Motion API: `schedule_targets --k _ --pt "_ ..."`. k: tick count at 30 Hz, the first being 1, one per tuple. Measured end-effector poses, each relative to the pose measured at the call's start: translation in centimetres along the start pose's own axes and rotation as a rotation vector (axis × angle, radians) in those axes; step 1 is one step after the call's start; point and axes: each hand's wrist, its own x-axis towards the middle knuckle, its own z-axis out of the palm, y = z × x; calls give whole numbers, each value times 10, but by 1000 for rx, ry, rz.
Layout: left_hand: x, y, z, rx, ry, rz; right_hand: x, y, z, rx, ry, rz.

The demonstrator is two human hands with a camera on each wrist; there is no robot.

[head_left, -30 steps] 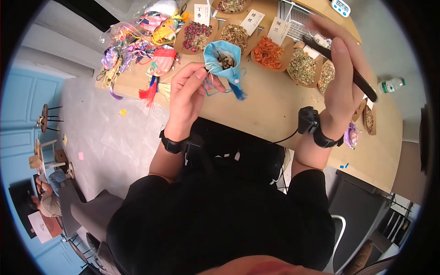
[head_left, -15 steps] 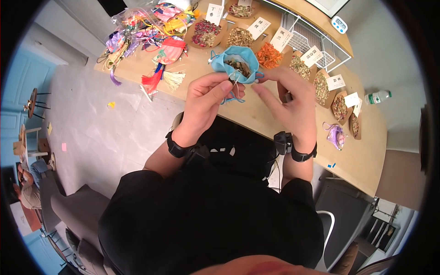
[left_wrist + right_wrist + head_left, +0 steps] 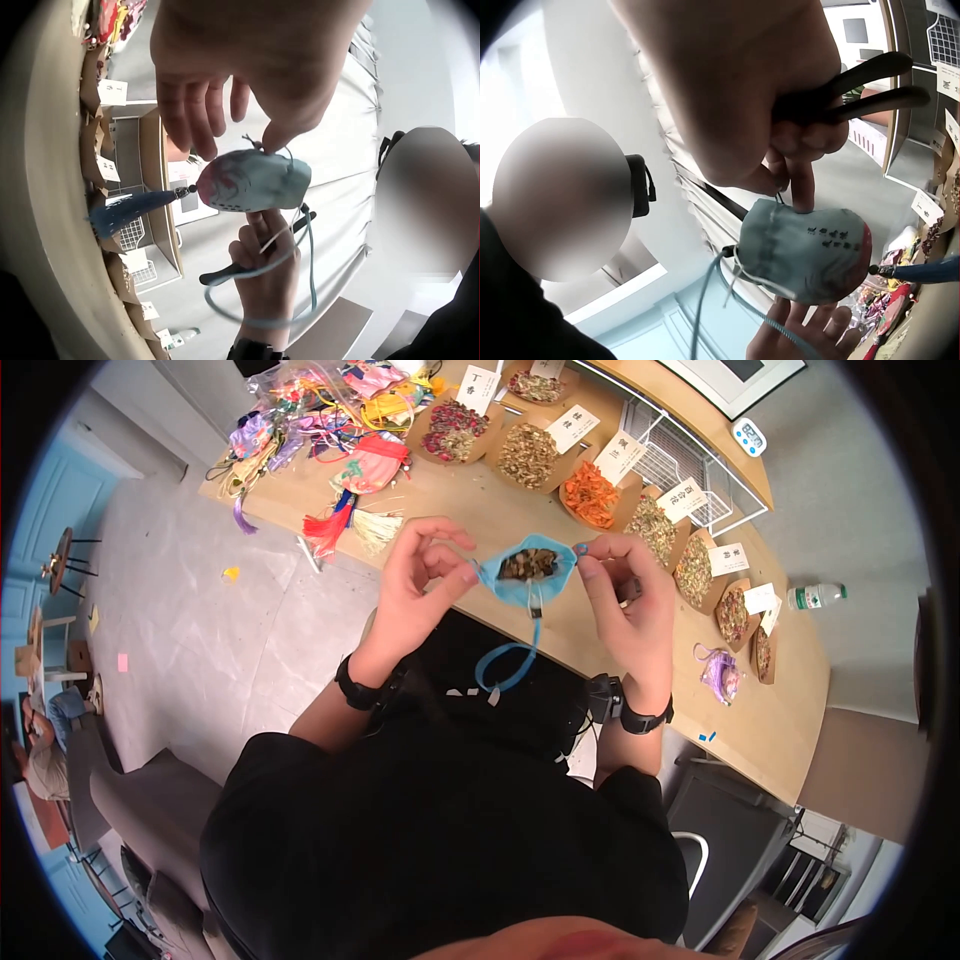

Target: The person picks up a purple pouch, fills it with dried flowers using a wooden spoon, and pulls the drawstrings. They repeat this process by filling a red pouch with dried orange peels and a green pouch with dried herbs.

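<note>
A light blue drawstring pouch (image 3: pixel 518 590) hangs between both hands, mouth wide and facing up, with dried brown herbs (image 3: pixel 528 565) inside. My left hand (image 3: pixel 413 585) pinches its left rim by the cord, other fingers loosely bent. At the opposite rim, thumb and fingertips of my right hand (image 3: pixel 640 610) pinch the small cord loop. Black tweezers (image 3: pixel 874 71) stay tucked in the right palm, two prongs sticking out. A blue cord loop (image 3: pixel 527 668) dangles from the pouch toward my body. In the left wrist view a dark blue tassel (image 3: pixel 131 214) hangs off its bottom.
Paper trays of dried flowers and herbs, one with orange pieces (image 3: pixel 590 495), line the table (image 3: pixel 765 725) with name cards. Colourful sachets (image 3: pixel 370 465) pile up at the left. A purple pouch (image 3: pixel 720 675), a bottle (image 3: pixel 818 596) and a timer (image 3: pixel 749 437) are at the right.
The right hand came in from over the trays at the right to the pouch's rim. The pouch moved down toward my body, its mouth is spread wider sideways, and the cord loop now hangs free.
</note>
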Motion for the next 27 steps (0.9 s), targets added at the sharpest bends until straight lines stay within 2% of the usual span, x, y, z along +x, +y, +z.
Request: schedule_targets --k 3,6,8,12,15,18,21,27 --pt "-5 -4 7 165 -67 24 -7 6 1 65 -19 62" --pt "-5 -15 -6 447 -262 124 -13 9 6 111 -23 105" --pt "-5 -20 -10 479 -271 101 -15 14 7 125 -19 97" --pt "-8 -29 -14 416 -235 -6 -15 5 -3 -5 -95 181" --pt "-4 -20 -22 620 -170 37 -14 9 -13 -73 -15 114" --pt "2 -14 -33 788 -145 182 -16 18 -27 -232 -5 116" --pt "6 -12 -32 856 -160 180 -20 20 -35 -286 -13 117" --pt "16 -9 -29 921 -78 226 -27 20 -50 -330 -5 139"
